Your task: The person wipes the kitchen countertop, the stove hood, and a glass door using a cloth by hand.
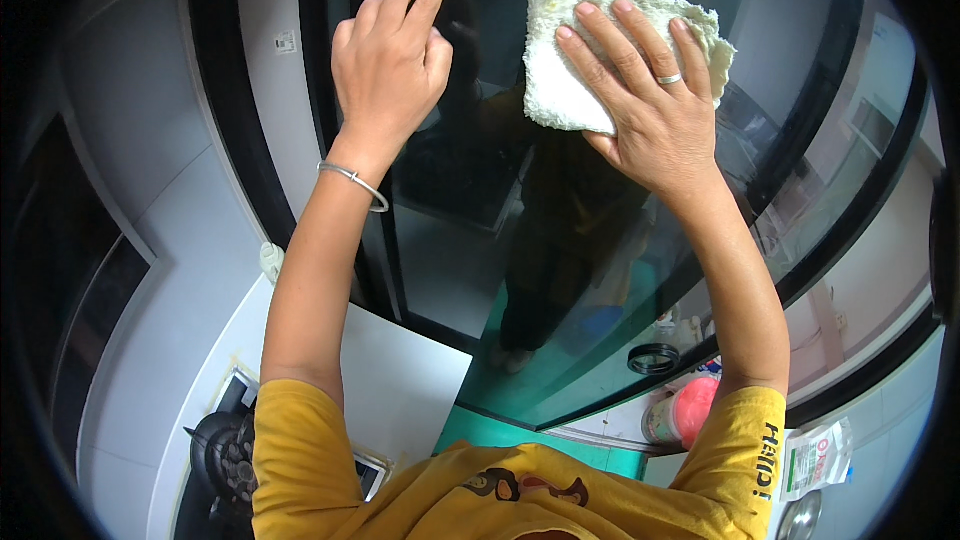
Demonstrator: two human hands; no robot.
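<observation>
A folded pale green-white terry cloth [574,90] lies flat against a dark, reflective glass door [465,165]. My right hand [652,90] is spread over it, pressing it to the pane, and the thumb sits at its lower edge. A ring is on one finger of that hand. To the left, my left hand [394,52] is raised at the black door frame [319,52]. Its index finger reaches up and the other fingers are bent. Whether they grip the frame is hidden from me. A metal bangle [354,181] circles the left wrist.
Below left, a gas burner [225,457] is set in a white counter [401,375]. A round black door pull [653,359] sits low on the glass. A pink-lidded container [686,409] and a white plastic packet [817,461] stand lower right. Green flooring [480,431] shows below.
</observation>
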